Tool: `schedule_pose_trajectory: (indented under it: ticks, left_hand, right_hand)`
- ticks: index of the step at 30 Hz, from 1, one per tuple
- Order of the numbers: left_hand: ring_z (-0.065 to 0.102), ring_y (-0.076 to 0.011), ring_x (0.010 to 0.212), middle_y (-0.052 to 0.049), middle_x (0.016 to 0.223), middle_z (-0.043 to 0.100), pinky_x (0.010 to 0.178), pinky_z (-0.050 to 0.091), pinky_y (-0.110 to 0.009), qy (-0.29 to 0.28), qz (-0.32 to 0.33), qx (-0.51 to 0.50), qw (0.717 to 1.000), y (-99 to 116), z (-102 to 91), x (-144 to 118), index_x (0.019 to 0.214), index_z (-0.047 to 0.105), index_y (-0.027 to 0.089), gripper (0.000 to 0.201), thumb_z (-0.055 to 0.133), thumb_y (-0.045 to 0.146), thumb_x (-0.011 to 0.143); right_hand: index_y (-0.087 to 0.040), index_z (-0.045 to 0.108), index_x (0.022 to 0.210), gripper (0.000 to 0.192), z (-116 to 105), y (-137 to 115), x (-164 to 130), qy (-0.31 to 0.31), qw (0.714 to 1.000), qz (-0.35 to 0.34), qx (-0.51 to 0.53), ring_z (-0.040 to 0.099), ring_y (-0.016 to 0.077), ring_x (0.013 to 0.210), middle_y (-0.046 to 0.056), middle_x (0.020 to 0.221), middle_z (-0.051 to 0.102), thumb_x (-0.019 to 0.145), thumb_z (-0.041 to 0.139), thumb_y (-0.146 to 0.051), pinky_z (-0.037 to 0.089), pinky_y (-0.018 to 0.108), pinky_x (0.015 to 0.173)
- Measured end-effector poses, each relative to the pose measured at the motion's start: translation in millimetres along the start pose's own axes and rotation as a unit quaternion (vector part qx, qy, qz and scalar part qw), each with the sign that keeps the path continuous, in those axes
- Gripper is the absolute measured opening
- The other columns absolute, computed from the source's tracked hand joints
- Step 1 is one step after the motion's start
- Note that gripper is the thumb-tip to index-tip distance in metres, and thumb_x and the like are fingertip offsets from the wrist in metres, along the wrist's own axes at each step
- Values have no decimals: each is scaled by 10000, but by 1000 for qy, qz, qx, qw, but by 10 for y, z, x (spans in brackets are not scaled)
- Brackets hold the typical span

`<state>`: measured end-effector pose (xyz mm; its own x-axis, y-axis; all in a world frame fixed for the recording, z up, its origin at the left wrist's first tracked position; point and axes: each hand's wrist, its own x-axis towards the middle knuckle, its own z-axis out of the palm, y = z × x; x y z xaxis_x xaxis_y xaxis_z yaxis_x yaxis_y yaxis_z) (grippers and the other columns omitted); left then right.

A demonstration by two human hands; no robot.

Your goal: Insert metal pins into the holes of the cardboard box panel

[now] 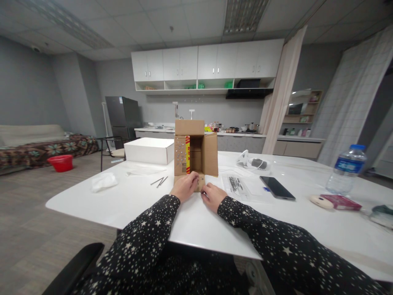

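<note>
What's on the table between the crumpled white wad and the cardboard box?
In the head view, thin dark rods, with a flat whitish sheet behind them, lie between the wad and the cardboard box.

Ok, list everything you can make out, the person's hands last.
table: one, white, foreground
cardboard box: one, brown, table middle
closed box: one, white, table left
rods: a few, grey, near left hand
crumpled sheet: one, white, table left
bag: one, clear, right of right hand
phone: one, black, right of bag
bottle: one, clear, table right
small box: one, maroon, by bottle
bucket: one, red, floor left
sofa: one, cream, far left
fridge: one, dark grey, back left
chair: one, dark-framed, beyond table
cupboards: one row, white, back wall
curtains: two, pale, right
left hand: one, black-sleeved, on front flap
right hand: one, black-sleeved, at flap's edge
</note>
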<state>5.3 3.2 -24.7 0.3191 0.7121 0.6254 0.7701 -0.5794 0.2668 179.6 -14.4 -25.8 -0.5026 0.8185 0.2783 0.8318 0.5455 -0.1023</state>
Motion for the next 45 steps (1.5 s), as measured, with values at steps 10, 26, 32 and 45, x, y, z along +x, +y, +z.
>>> schedule_pose_trajectory:
  ticks: [10,26,32,45]
  left_hand:
    - [623,-193,922,-77,971,673,846,467,-322,-25,118,143,982,62,-21,27,1075,536,172,219,389,162,913]
    - [627,-193,948,-73,1006,664,835,479,-316,-59,60,74,994,61,-19,13,1097,507,204,216,406,189,907]
    - [627,-188,864,-55,918,661,755,471,-285,-78,34,98,992,53,-27,6,1008,532,206,157,409,244,919]
    - [621,-178,839,-44,889,661,760,460,-284,-38,31,101,994,-22,21,25,947,528,207,106,430,239,919]
  right_hand:
    - [-177,597,1029,232,-9,-4,14,-6,1000,-3,0,575,176,924,80,1025,573,885,425,-237,396,278,774]
    - [-179,583,1031,221,-23,-3,1,-7,1000,-3,-7,579,170,918,81,1032,572,900,417,-243,397,274,777]
    - [-191,584,1030,228,-1,16,8,-1,1000,-7,-9,578,179,917,76,1028,574,898,411,-257,397,279,764]
    - [-196,597,1031,232,4,10,6,-3,1000,-1,-5,573,176,930,75,1035,578,902,414,-256,392,274,776]
